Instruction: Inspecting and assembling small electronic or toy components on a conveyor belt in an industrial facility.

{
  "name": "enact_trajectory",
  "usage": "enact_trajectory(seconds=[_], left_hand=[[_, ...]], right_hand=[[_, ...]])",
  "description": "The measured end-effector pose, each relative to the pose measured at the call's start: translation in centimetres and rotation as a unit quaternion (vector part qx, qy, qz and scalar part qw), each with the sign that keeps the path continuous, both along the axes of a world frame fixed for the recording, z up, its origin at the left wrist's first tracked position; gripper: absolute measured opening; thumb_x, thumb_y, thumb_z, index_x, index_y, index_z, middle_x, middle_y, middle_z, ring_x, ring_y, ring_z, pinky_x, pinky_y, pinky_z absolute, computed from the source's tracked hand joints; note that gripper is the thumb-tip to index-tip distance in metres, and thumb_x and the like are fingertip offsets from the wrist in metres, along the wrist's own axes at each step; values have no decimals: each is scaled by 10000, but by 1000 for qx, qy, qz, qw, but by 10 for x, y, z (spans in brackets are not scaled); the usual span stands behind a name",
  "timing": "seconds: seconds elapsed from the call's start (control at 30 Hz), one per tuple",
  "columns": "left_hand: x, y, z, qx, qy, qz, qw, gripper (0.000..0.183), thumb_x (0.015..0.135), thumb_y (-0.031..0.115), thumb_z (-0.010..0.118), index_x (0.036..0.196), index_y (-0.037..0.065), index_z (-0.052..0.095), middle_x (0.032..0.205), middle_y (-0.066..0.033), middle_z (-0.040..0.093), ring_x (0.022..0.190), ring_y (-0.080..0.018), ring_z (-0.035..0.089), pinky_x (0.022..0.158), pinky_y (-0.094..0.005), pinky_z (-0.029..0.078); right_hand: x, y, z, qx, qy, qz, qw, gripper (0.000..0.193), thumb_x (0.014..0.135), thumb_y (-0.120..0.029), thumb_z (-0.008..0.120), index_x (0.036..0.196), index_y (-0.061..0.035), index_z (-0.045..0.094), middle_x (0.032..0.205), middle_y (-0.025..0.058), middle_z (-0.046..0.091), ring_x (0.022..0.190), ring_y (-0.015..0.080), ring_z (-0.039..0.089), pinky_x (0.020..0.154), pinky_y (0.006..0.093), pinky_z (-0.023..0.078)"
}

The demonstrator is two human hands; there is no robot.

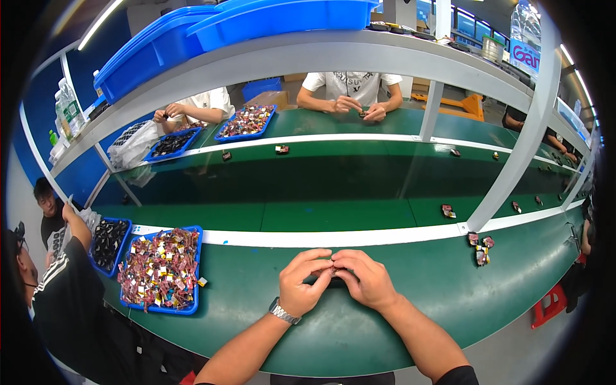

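Note:
My left hand (301, 283) and my right hand (368, 281) meet above the green table, fingertips pinched together. Between them is a small dark part (334, 282) with a bit of reddish wiring; the fingers cover most of it, and its exact kind does not show. Left of my hands, a blue tray (199, 250) is heaped with small reddish wired pieces (159, 269) bearing white and yellow tabs. One such piece (203, 282) hangs over its right rim. Beyond it, another blue tray (129, 235) holds black parts (108, 240).
A green conveyor (321, 186) runs behind a white rail (269, 239), carrying scattered small pieces. A few pieces (481, 250) lie by the right post (513, 154). Overhead, a shelf (308, 56) bears blue bins (276, 22). People work opposite and at my left.

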State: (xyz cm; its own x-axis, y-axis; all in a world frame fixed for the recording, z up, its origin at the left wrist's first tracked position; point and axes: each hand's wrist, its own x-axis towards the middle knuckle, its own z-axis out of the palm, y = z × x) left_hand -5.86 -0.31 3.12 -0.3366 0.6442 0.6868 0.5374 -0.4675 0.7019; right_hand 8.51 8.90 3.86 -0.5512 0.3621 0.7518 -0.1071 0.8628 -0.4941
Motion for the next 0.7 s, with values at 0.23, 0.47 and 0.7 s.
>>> enact_trajectory(seconds=[0.23, 0.47, 0.7], left_hand=[[-2, -2, -2, -27, -13, -15, 999, 175, 788, -105, 697, 939, -17, 697, 996, -131, 695, 823, -167, 699, 673, -256, 591], [-2, -4, -7, -47, -53, -11, 997, 132, 825, -98, 668, 940, -34, 683, 1029, -146, 684, 843, -177, 696, 682, -271, 599], [-10, -2, -18, -156, -309, -204, 916, 201, 918, -34, 626, 1116, -35, 596, 1202, -143, 613, 972, -177, 669, 757, -283, 604]], right_hand=[[1, 1, 1, -12, 8, 26, 1000, 239, 804, 15, 712, 1024, -17, 624, 1070, 109, 672, 861, 270, 694, 719, 328, 597], [-1, -1, 5, 20, -11, -7, 1000, 251, 795, 23, 706, 1034, -13, 639, 1058, 113, 667, 907, 272, 682, 752, 333, 589], [2, 5, 0, -44, -30, 9, 999, 250, 798, 42, 687, 1037, -13, 639, 1075, 108, 654, 915, 275, 679, 761, 348, 584]])
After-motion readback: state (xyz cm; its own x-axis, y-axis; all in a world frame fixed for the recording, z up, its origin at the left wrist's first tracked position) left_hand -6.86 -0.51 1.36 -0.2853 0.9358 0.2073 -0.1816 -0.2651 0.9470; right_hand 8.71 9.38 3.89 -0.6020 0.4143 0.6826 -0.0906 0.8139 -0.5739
